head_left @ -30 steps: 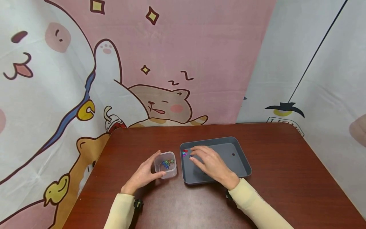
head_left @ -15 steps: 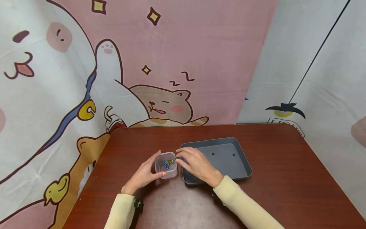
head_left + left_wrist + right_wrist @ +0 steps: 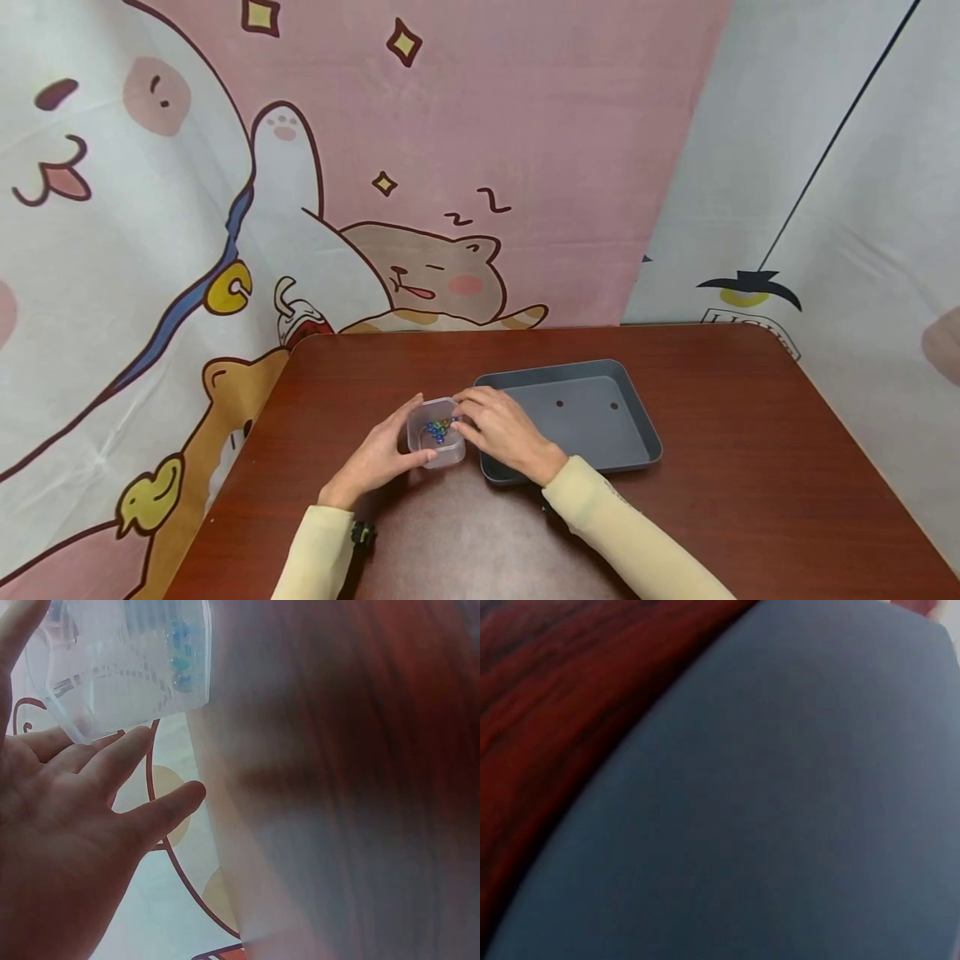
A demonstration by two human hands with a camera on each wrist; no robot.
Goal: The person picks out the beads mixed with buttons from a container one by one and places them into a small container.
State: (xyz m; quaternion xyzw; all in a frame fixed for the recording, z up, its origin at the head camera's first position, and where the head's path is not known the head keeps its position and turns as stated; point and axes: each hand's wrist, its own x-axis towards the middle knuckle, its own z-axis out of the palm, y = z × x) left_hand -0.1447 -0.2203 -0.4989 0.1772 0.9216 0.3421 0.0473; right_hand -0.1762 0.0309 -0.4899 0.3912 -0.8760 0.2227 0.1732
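My left hand (image 3: 375, 461) grips a small clear plastic container (image 3: 446, 457) from its left side, thumb at the near side and fingers at the far side. Inside lie several small blue, green and orange beads (image 3: 437, 431). In the left wrist view the container (image 3: 112, 697) fills the upper left, beside the fingers of my left hand (image 3: 67, 817). My right hand (image 3: 501, 431) reaches over the container's right rim, its thumb and fingers pinching a small dark-blue bead. The right wrist view shows mostly the blurred grey tray wall (image 3: 765, 787).
A shallow grey tray (image 3: 585, 433) stands right of the container, partly under my right hand. Two small dark beads lie in it, one brown bead (image 3: 614, 406) near the right side. Behind the brown wooden table (image 3: 750, 467) hangs a cartoon-printed cloth (image 3: 570, 150).
My right hand has moved left from inside the tray to over the container's rim, carrying a bead. The left hand and container have stayed in place.
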